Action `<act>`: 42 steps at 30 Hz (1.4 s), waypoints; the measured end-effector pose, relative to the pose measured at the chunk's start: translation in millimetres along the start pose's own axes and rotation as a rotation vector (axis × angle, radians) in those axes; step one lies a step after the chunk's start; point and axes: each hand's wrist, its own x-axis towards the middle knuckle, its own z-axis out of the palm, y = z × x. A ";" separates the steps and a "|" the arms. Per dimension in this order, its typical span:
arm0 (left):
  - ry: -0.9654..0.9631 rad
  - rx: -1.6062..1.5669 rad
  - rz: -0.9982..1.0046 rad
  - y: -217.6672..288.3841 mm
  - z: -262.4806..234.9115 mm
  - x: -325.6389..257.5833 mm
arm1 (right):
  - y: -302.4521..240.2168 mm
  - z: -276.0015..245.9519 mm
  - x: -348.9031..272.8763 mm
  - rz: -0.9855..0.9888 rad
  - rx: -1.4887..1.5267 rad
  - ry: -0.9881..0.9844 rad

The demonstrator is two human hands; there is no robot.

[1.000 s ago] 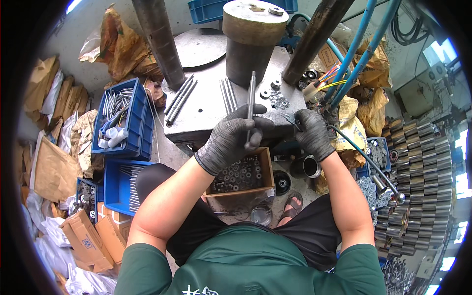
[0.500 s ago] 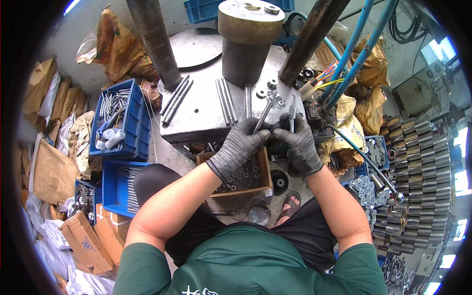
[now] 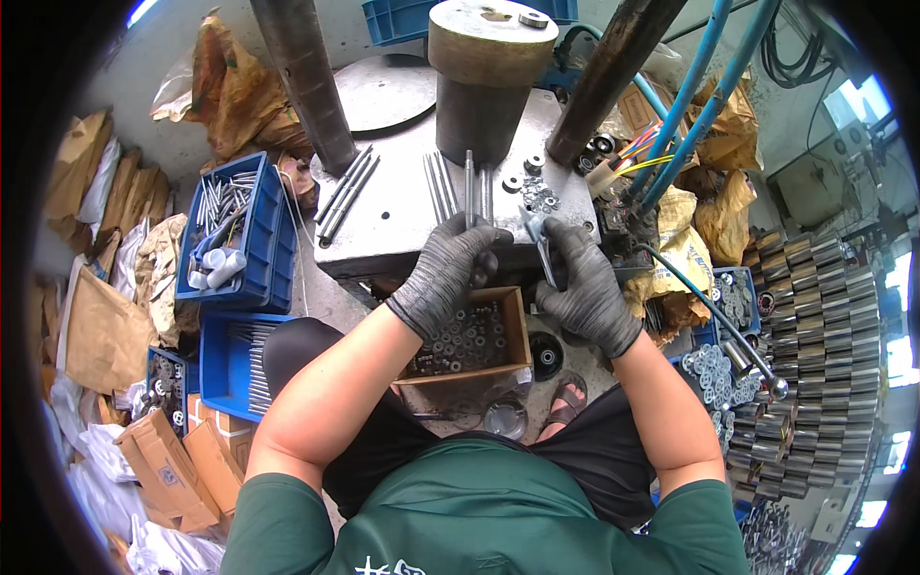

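My left hand (image 3: 443, 268), in a dark grey knit glove, is closed around a slim metal shaft (image 3: 470, 182) whose far end points away from me over the steel press table (image 3: 402, 230). My gloved right hand (image 3: 592, 292) grips a pair of pliers (image 3: 542, 251), their jaws close to the table's front edge. Beyond the pliers lie a pile of small metal rings (image 3: 541, 198) and short round bushings (image 3: 513, 182). More shafts rest on the table in a left group (image 3: 347, 195) and a middle group (image 3: 439, 185).
A thick steel cylinder (image 3: 484, 105) stands on the table between two dark columns (image 3: 302, 81). Below my hands sits a wooden box (image 3: 522, 331) of small rings. Blue crates (image 3: 278, 240) with metal parts are at the left; stacked metal tubes (image 3: 815, 355) fill the right.
My left hand has turned the shaft from a slant to nearly straight ahead and moved slightly left. My right hand has lowered a little and tilted the pliers; the hands are farther apart.
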 end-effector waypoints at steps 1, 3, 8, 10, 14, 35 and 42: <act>0.001 -0.005 -0.014 4.3 0.6 -1.5 | -4.9 -2.2 -0.5 -0.077 -0.065 0.048; 0.002 -0.010 -0.028 6.7 -2.2 -1.8 | -7.9 -6.7 1.7 -0.179 -0.196 0.074; -0.006 -0.010 -0.028 8.8 -7.3 -3.3 | -12.7 -8.4 8.2 -0.313 -0.347 0.144; -0.011 -0.036 -0.018 6.7 -7.3 -4.3 | -12.4 -10.1 8.6 -0.311 -0.370 0.155; -0.042 -0.032 -0.017 7.6 -8.1 -7.6 | -8.9 -8.5 8.4 -0.308 -0.364 0.161; -0.036 -0.039 0.000 11.7 -4.4 -12.3 | -4.5 -6.4 8.7 -0.325 -0.360 0.135; -0.100 0.190 0.205 16.4 -1.5 -15.9 | 11.3 -14.4 0.1 -0.066 -0.123 0.070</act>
